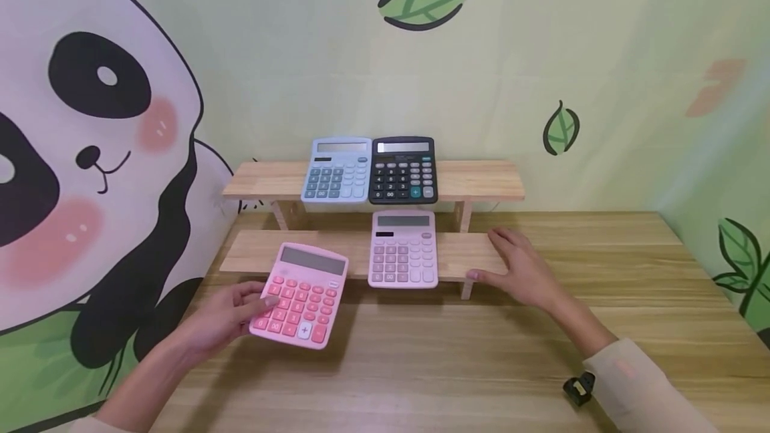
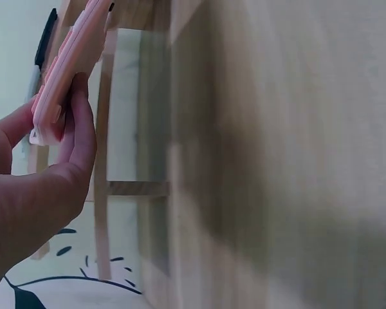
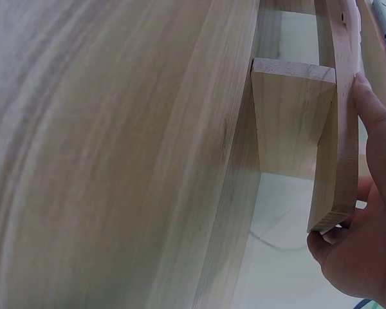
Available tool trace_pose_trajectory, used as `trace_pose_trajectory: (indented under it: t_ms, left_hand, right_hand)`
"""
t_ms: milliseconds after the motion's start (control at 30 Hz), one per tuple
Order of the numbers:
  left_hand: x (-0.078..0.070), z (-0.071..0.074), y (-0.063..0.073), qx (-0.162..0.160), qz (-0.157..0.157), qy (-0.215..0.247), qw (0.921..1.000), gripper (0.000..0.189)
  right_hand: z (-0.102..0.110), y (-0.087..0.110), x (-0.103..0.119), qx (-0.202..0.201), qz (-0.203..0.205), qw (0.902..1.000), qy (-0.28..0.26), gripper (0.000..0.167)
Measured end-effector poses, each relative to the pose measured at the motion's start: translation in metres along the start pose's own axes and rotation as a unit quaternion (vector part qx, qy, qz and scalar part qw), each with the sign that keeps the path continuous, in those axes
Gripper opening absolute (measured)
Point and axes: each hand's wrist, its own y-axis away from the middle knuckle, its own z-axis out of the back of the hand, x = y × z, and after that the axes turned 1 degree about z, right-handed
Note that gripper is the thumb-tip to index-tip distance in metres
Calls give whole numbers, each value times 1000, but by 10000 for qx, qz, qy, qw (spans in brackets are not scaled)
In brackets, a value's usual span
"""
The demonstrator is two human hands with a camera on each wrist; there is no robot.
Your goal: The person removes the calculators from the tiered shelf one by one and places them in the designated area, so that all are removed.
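Observation:
My left hand (image 1: 225, 316) holds a pink calculator (image 1: 321, 289) by its lower left corner, thumb on the keys and fingers underneath. The calculator is tilted, raised in front of the lower shelf. My right hand (image 1: 523, 269) grips the right end of the lower wooden shelf (image 1: 463, 252), with the thumb near its front edge and fingers around the end. A light pink calculator (image 1: 404, 262) leans on that lower shelf. On the upper shelf (image 1: 481, 179) a light blue calculator (image 1: 338, 182) and a black calculator (image 1: 404, 182) stand side by side.
The two-tier wooden stand rests on a wood-grain table (image 1: 433, 373) against a pale green cloth backdrop (image 1: 301, 52) printed with a panda and leaves. A small black object (image 1: 579, 389) sits by the right sleeve (image 1: 644, 386).

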Motion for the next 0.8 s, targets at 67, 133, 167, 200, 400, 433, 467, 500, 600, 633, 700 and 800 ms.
trace_pose_trajectory:
  t_ms: [67,133,167,200,400,433,467,500,600,633,700,800]
  left_hand:
    - [8,0,3,84,15,-14,10000,63]
    - [17,1,6,223,-41,-26,9997,61]
    - [21,1,6,271,-49,-13,9996,60]
    - [25,0,7,319,-68,11,9995,59]
    - [47,-9,5,518,-4,247,9984,61]
    - [50,-11,5,547,11,280,9981,61]
    - [52,-13,5,544,37,304,9980,60]
    - [55,-15,4,543,61,351,9979,59]
    - [60,-20,4,442,133,415,9981,57]
    - [61,-21,4,364,186,410,9983,56]
    - [62,-23,3,243,253,391,9986,56]
    - [65,-25,3,51,354,263,9990,56]
  right_hand:
    - [-1,0,0,-1,11,10000,6,102]
    - [-1,0,0,-9,29,10000,5,102]
    - [-1,0,0,-17,36,10000,-3,102]
    - [-1,0,0,-23,41,10000,-15,102]
    - [0,0,0,-44,47,10000,-45,101]
    - [0,0,1,-38,41,10000,-34,101]
    - [0,0,1,-29,41,10000,-29,101]
    - [0,0,1,-24,31,10000,-19,101]
    - [0,0,1,-1,19,10000,-16,102]
    - [0,0,1,-4,16,10000,-23,102]
    - [0,0,1,-9,17,10000,-40,102]
    - [0,0,-1,-50,61,10000,-61,102]
